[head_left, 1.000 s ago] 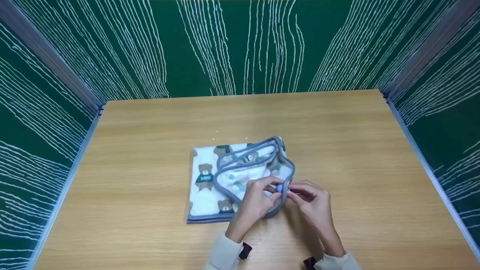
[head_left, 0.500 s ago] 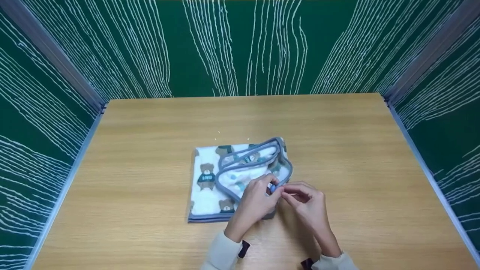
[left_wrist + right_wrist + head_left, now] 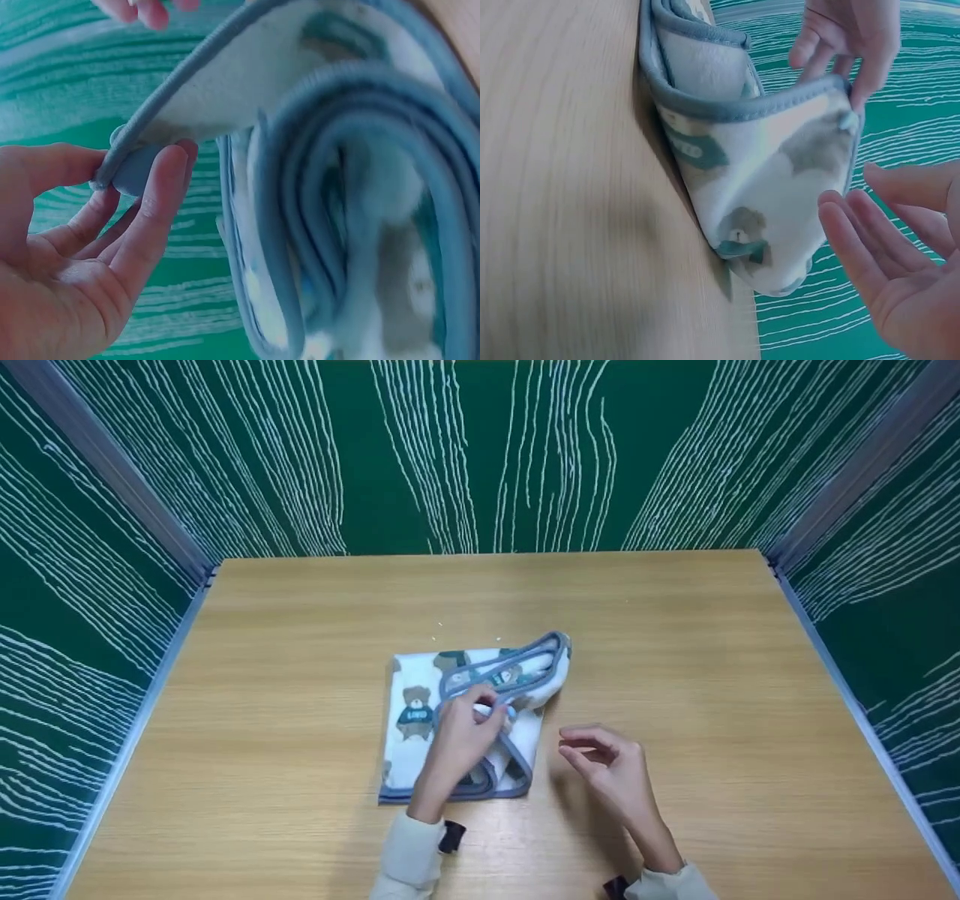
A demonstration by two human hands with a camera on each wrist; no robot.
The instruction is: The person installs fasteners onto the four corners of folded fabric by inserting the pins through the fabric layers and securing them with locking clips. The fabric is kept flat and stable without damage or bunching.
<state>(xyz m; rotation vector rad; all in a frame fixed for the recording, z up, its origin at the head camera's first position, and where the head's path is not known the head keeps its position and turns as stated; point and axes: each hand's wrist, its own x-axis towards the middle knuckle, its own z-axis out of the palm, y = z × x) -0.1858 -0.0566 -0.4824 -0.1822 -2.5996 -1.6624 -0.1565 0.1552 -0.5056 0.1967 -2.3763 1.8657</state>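
A white blanket [image 3: 528, 729] with brown bears and grey-blue edging lies folded on the table, its right part turned back over the rest. My left hand [image 3: 461, 739] pinches the lifted edge of the flap, where a round blue knob [image 3: 136, 172] sits against the trim, between thumb and fingers in the left wrist view. On the cloth's other face a small pale-blue piece [image 3: 847, 121] shows at the same corner. To the right of the blanket my right hand [image 3: 611, 765] hovers apart from it, fingers loosely bent and holding nothing.
The wooden table [image 3: 300, 660] is bounded by green walls [image 3: 487, 457] with white wavy lines at the back and sides. Several tiny white specks lie just beyond the blanket's far edge.
My left hand has carried the blanket's edge with the blue knob leftward over the fold. The right hand was at that edge and now stands away from it.
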